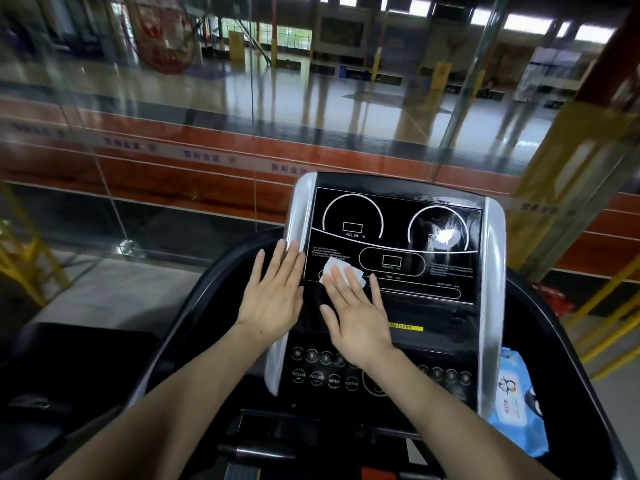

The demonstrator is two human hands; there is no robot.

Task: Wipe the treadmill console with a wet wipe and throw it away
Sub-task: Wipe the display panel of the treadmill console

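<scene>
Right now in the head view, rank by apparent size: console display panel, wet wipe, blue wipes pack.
1. console display panel, clearly largest.
2. blue wipes pack, though it sits nearer the camera and is partly hidden.
3. wet wipe, mostly covered by the right hand.

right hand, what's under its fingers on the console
A white wet wipe lies under the straight fingers of the right hand, pressed flat on the black display panel. Its edges show past the fingertips; its middle, and the printing beneath it, are covered.
</scene>
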